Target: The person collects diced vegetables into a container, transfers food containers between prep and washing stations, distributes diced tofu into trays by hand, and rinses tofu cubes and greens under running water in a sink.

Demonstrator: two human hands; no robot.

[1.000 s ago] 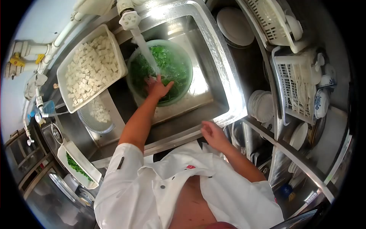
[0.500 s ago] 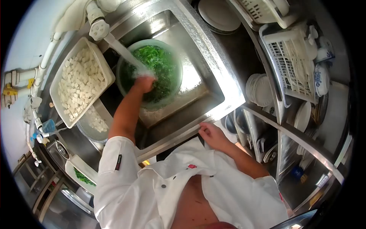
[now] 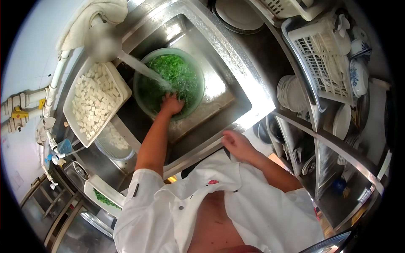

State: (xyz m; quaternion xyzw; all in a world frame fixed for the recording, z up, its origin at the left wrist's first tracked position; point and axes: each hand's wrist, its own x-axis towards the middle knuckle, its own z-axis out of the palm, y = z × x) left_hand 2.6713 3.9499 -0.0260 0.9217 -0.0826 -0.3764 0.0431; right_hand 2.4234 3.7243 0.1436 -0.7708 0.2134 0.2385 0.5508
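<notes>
Chopped leafy greens (image 3: 171, 66) float in water inside a round, pale green basin (image 3: 140, 100), which stands in the metal sink. Water from the tap (image 3: 102, 42) pours into it, and the stream lands just beyond my left hand (image 3: 172, 104). That hand dips into the near side of the basin with fingers apart, the tips partly under water; I see nothing gripped in it. My right hand (image 3: 236, 144) rests by the sink's front edge (image 3: 198, 152), loosely curled, with nothing visible in it.
Left of the sink, a white tub (image 3: 125, 86) holds many white cubes, with a colander (image 3: 114, 154) of similar pieces below it. Another white container (image 3: 105, 190) holds greens. To the right are stacked plates (image 3: 291, 93) and a white dish rack (image 3: 322, 63).
My left hand has moved right and toward me within the basin, and its fingers now show spread. The whole view has shifted slightly. My right hand stays by the sink edge.
</notes>
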